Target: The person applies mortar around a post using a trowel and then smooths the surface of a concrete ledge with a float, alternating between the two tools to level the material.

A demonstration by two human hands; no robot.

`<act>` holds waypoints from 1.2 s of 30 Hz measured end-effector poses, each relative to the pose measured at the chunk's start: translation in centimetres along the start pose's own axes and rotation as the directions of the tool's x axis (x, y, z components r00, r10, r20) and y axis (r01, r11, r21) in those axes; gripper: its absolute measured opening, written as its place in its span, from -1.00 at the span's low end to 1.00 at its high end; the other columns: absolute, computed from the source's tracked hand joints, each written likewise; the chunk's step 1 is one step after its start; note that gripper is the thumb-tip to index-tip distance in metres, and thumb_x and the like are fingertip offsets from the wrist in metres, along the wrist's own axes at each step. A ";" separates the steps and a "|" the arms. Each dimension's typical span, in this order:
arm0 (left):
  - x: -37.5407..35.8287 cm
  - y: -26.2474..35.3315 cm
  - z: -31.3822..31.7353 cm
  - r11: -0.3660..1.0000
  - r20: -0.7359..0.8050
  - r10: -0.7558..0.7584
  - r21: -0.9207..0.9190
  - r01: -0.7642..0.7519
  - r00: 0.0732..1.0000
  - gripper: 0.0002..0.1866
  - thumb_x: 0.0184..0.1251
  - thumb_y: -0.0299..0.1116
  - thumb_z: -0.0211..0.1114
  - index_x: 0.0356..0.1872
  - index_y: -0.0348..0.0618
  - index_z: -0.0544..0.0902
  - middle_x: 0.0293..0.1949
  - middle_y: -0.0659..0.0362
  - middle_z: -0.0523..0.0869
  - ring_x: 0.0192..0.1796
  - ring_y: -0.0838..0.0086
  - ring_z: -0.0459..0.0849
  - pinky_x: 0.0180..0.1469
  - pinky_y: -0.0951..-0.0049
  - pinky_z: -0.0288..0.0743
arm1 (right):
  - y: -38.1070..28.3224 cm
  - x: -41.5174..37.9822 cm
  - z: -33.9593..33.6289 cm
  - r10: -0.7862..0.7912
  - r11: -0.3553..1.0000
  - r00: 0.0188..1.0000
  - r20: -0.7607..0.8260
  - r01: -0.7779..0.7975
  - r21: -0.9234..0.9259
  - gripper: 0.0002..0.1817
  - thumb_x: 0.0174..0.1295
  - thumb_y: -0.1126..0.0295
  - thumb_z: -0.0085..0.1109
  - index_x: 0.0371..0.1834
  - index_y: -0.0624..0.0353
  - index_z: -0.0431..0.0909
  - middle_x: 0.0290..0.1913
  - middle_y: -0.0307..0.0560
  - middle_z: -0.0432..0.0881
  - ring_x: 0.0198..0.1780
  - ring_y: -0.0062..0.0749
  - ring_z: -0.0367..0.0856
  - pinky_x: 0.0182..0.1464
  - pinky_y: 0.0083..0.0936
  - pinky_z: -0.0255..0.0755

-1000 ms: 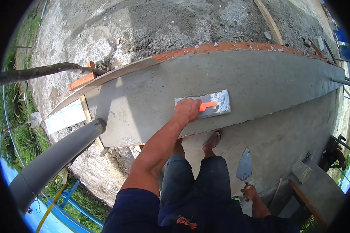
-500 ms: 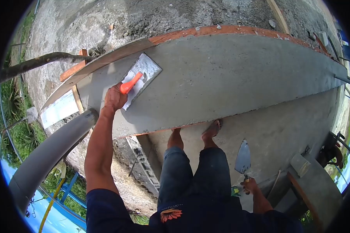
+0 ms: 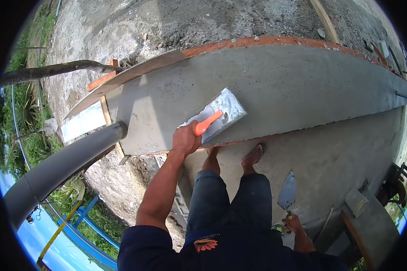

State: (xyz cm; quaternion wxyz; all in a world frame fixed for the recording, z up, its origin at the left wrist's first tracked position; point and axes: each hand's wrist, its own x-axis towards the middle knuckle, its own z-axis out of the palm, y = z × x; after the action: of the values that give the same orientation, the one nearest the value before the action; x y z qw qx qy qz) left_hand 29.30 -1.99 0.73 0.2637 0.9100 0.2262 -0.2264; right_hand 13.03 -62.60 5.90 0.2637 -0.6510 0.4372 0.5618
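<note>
At the far left, a shovel blade (image 3: 50, 127) is seen against green plants, and a bare wooden pole (image 3: 59, 71) is aimed toward a reddish timber piece (image 3: 101, 81) outside the slab. A thick gray pipe (image 3: 70, 165) is angled up from the lower left, its end placed at the left edge of the concrete slab (image 3: 303, 86); whether the two are touching cannot be told. Beside that edge, a white board (image 3: 82, 123) and a narrow wooden strip (image 3: 106, 110) are set. The slab's far edge is lined by a thin plywood strip (image 3: 126, 77) on the left and by a reddish board (image 3: 257, 41) farther right.

Near the middle of the slab's near edge, a rectangular plastering float (image 3: 233, 106) is held by the left hand (image 3: 186, 139), whose fingers are clamped around the rear of its orange handle (image 3: 209, 123). The float's blade is smeared with white and is slanted, its far end turned toward the right.

The feet (image 3: 253, 154) are placed beside the near edge. Farther right, over the lower concrete floor (image 3: 334, 153), a pointed trowel (image 3: 287, 192) is gripped by the right hand (image 3: 292, 223), its fingers wrapped around the handle and its tip directed toward the slab.
</note>
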 end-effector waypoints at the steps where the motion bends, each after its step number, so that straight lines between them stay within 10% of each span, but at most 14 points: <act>1: 0.0 -3.7 -1.5 0.996 -0.100 -0.086 -0.007 0.086 0.991 -0.84 0.26 -0.27 0.14 -0.25 -0.07 0.58 -0.35 -0.18 0.71 -0.21 -0.14 0.69 -0.12 -0.05 0.54 | 0.4 0.3 -0.2 0.017 1.000 1.000 -0.002 -0.017 0.009 -0.79 0.09 0.58 0.29 -0.38 0.18 0.39 -0.59 -0.13 0.47 -0.61 -0.38 0.52 -0.56 -0.31 0.48; 4: 0.4 -13.5 -4.2 0.883 -0.220 -0.430 -0.304 0.357 0.876 -0.72 0.16 -0.37 0.31 -0.09 -0.20 0.67 -0.29 -0.07 0.78 -0.23 0.12 0.77 -0.13 0.30 0.60 | 0.1 0.7 0.0 0.042 0.998 0.999 0.000 -0.041 0.050 -0.79 0.09 0.58 0.30 -0.41 0.15 0.39 -0.62 -0.15 0.46 -0.67 -0.43 0.47 -0.62 -0.40 0.40; 7: 1.5 -16.1 -3.2 0.807 -0.201 -0.391 -0.543 0.230 0.898 -0.74 0.12 -0.52 0.26 -0.12 -0.27 0.67 -0.32 0.17 0.76 -0.30 0.47 0.71 -0.18 0.48 0.58 | 0.7 1.5 0.4 0.037 0.994 0.999 0.034 -0.040 0.098 -0.78 0.08 0.57 0.32 -0.43 0.13 0.39 -0.64 -0.16 0.44 -0.70 -0.46 0.44 -0.66 -0.43 0.35; 8: 2.4 -15.3 -1.5 0.612 0.014 -0.579 -0.652 0.447 0.815 -0.76 0.13 -0.51 0.24 -0.14 -0.27 0.67 -0.33 0.15 0.76 -0.32 0.47 0.70 -0.19 0.46 0.57 | 1.0 1.9 0.6 0.028 0.993 0.998 0.048 -0.033 0.117 -0.77 0.08 0.56 0.32 -0.44 0.13 0.39 -0.64 -0.16 0.44 -0.70 -0.45 0.43 -0.67 -0.43 0.34; 9: 4.1 -14.7 1.7 0.826 -0.219 -0.432 -0.487 0.286 0.875 -0.79 0.18 -0.44 0.26 -0.19 -0.28 0.69 -0.36 0.10 0.76 -0.33 0.40 0.72 -0.21 0.40 0.56 | 0.7 1.5 1.0 0.044 0.993 0.998 0.037 -0.048 0.109 -0.76 0.07 0.55 0.33 -0.45 0.12 0.38 -0.66 -0.16 0.43 -0.71 -0.45 0.43 -0.68 -0.41 0.33; 11: 5.3 -3.5 2.7 0.874 -0.192 -0.318 -0.439 0.209 0.929 -0.75 0.25 -0.24 0.28 -0.23 -0.21 0.71 -0.33 -0.11 0.76 -0.20 0.00 0.75 -0.11 0.22 0.56 | 1.4 1.7 1.5 0.047 0.992 0.997 0.066 -0.054 0.115 -0.76 0.07 0.54 0.33 -0.46 0.13 0.39 -0.65 -0.15 0.44 -0.71 -0.43 0.44 -0.67 -0.40 0.35; 19: 3.7 20.8 10.9 0.991 0.241 0.135 -0.056 -0.125 0.961 -0.74 0.22 -0.34 0.10 -0.11 -0.16 0.60 -0.20 -0.20 0.72 -0.04 -0.17 0.66 0.03 -0.01 0.53 | 2.4 2.3 0.8 0.007 0.990 0.992 0.130 -0.025 0.136 -0.78 0.08 0.52 0.35 -0.45 0.16 0.41 -0.64 -0.11 0.49 -0.69 -0.39 0.49 -0.66 -0.40 0.39; 23: 1.3 14.4 8.7 0.996 -0.019 0.018 -0.090 -0.020 1.000 -0.77 0.19 -0.32 0.19 -0.20 -0.23 0.61 -0.26 -0.23 0.70 -0.15 -0.20 0.66 -0.06 0.05 0.55 | 6.2 3.8 -2.0 0.014 0.979 0.990 0.139 -0.042 0.200 -0.77 0.08 0.52 0.35 -0.44 0.17 0.41 -0.64 -0.11 0.50 -0.68 -0.40 0.50 -0.64 -0.39 0.43; 26: 1.1 3.8 6.5 0.868 -0.267 -0.276 -0.482 0.120 0.923 -0.77 0.11 -0.51 0.20 -0.19 -0.32 0.64 -0.46 0.13 0.69 -0.44 0.44 0.67 -0.35 0.37 0.56 | 8.0 5.4 -2.6 0.019 0.964 0.991 0.134 -0.053 0.261 -0.78 0.08 0.53 0.35 -0.41 0.17 0.41 -0.62 -0.12 0.50 -0.67 -0.40 0.51 -0.63 -0.38 0.46; 28: 0.9 1.5 4.3 0.619 -0.039 -0.549 -0.690 0.375 0.835 -0.73 0.09 -0.54 0.19 -0.15 -0.32 0.61 -0.54 0.16 0.60 -0.60 0.46 0.55 -0.56 0.41 0.44 | 8.5 5.6 -2.7 0.046 0.949 0.990 0.133 -0.085 0.304 -0.77 0.08 0.54 0.34 -0.39 0.17 0.41 -0.62 -0.12 0.49 -0.67 -0.40 0.51 -0.63 -0.37 0.46; 32: 3.7 8.6 7.6 0.661 -0.033 -0.489 -0.666 0.346 0.872 -0.74 0.05 -0.62 0.16 -0.19 -0.27 0.61 -0.62 0.28 0.49 -0.74 0.53 0.40 -0.68 0.45 0.29 | 10.3 6.5 -2.9 0.050 0.936 0.979 0.198 -0.115 0.334 -0.78 0.08 0.54 0.33 -0.37 0.17 0.41 -0.63 -0.12 0.48 -0.67 -0.39 0.51 -0.64 -0.36 0.46; 34: 5.2 13.2 13.4 0.893 -0.030 -0.155 -0.431 0.127 0.988 -0.76 0.07 -0.44 0.19 -0.23 -0.29 0.66 -0.42 -0.04 0.74 -0.36 0.13 0.73 -0.24 0.25 0.58 | 11.3 6.8 -2.9 0.039 0.921 0.979 0.199 -0.112 0.373 -0.77 0.08 0.54 0.32 -0.37 0.16 0.40 -0.63 -0.12 0.48 -0.67 -0.38 0.51 -0.64 -0.36 0.45; 36: 4.0 24.1 16.1 0.953 -0.001 -0.053 -0.299 0.050 0.999 -0.74 0.09 -0.39 0.17 -0.21 -0.26 0.66 -0.22 -0.25 0.71 -0.04 -0.21 0.66 0.01 0.07 0.54 | 11.7 7.3 -3.4 0.049 0.932 0.969 0.240 -0.131 0.337 -0.76 0.09 0.54 0.32 -0.34 0.15 0.39 -0.62 -0.15 0.47 -0.67 -0.39 0.50 -0.62 -0.35 0.45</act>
State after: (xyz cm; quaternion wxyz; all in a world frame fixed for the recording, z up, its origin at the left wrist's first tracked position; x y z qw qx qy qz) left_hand 40.58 -28.52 -4.49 0.3914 0.8544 0.2825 -0.1923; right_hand 4.54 -73.05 1.36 0.3976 -0.5040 0.5265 0.5573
